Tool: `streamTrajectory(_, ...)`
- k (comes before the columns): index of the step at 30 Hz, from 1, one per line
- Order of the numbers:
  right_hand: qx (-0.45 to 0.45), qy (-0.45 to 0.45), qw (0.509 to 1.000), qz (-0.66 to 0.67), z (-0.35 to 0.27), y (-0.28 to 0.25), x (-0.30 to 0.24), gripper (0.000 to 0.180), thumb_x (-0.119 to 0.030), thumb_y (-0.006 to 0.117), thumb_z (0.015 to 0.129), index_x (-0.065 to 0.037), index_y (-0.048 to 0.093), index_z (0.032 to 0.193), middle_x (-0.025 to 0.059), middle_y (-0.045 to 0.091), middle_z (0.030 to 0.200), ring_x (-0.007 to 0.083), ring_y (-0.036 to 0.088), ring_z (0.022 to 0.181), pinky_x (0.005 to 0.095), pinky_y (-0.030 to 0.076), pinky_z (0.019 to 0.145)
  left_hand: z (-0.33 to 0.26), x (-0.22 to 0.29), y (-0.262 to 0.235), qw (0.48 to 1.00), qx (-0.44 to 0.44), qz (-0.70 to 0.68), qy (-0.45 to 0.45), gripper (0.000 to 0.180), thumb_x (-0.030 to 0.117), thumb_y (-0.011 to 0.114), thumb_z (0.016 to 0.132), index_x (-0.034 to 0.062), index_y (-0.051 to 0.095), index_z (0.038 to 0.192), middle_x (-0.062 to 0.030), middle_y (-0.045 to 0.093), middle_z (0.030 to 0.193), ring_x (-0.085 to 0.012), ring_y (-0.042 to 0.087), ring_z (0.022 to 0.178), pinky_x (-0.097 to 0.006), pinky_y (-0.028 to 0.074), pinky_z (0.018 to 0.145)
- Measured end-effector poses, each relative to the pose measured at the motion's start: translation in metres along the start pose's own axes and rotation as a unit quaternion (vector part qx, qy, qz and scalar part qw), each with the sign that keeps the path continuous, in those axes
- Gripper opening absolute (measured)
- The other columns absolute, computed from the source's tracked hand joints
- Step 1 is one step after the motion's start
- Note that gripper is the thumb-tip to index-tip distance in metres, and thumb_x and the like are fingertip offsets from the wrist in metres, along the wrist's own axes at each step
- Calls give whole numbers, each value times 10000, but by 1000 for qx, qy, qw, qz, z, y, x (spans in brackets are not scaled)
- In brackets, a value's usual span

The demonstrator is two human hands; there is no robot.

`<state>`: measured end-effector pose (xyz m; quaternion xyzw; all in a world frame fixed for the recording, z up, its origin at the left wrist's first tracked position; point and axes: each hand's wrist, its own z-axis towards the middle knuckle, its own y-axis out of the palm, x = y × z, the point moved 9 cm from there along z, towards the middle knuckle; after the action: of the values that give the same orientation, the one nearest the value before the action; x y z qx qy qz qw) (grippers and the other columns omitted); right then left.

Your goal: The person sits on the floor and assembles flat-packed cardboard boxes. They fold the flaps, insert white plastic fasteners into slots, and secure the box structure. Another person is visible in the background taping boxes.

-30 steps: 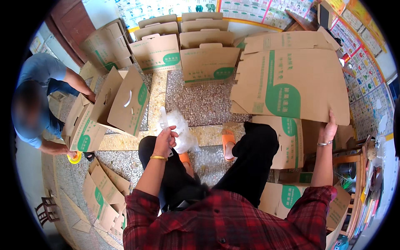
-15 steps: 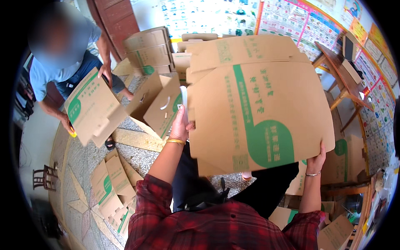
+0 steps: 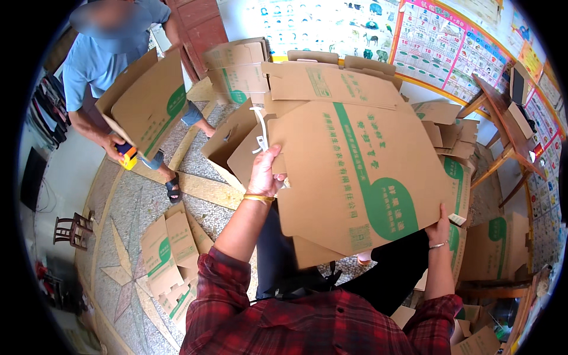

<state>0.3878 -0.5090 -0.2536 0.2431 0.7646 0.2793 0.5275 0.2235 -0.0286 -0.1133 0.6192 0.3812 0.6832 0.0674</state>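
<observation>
A large flattened cardboard carton [image 3: 319,171] with green print is held out in front of me, tilted, its flaps toward the far side. My left hand [image 3: 266,173] is closed on its left edge, thumb on top. A white plastic strip [image 3: 261,133], which looks like a carry handle, stands up beside that thumb; whether the fingers hold it too is hidden. At the lower right edge, my right hand [image 3: 438,228] grips the same carton, fingers mostly underneath. An open carton [image 3: 232,139] stands on the floor past my left hand.
At the left a co-worker [image 3: 112,65] holds a partly folded carton [image 3: 151,106] and a yellow-and-dark tool [image 3: 128,156]. Flattened cartons [image 3: 168,254] lie on the patterned floor. Stacked cartons [image 3: 236,71] stand by the wall; a wooden bench [image 3: 503,124] and more cartons [image 3: 494,245] are at right.
The carton in my hands has tilted a little, and a lower layer now shows past its near edge. The co-worker has raised and turned their carton. My view has shifted slightly left.
</observation>
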Motion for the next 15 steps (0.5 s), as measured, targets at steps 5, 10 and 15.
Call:
streamTrajectory(5, 7, -28, 1000, -6, 10, -2, 16, 373, -223, 457, 918, -39, 438, 1242, 90, 523, 1221, 230, 498, 1125, 373, 426, 922, -8, -2, 18, 999, 1, 32, 36, 213, 250, 559, 853, 56, 543, 940, -12, 592, 764, -52, 454, 450, -157, 293, 345)
streamTrajectory(10, -63, -69, 993, 72, -2, 35, 0, 367, -188, 484, 903, -44, 444, 1238, 77, 535, 1209, 220, 528, 1090, 364, 438, 916, -5, -24, -15, 999, 33, 4, -2, 175, 202, 566, 846, 78, 523, 961, -17, 578, 769, -66, 473, 463, -175, 307, 342)
streamTrajectory(15, -66, -76, 994, 45, 1, 43, -21, 381, -195, 503, 899, -21, 442, 1233, 104, 533, 1204, 235, 529, 1083, 372, 438, 915, 1, -48, -20, 996, -85, -3, -20, 202, 242, 584, 847, 73, 544, 950, 6, 545, 632, -35, 307, 352, -173, 254, 326)
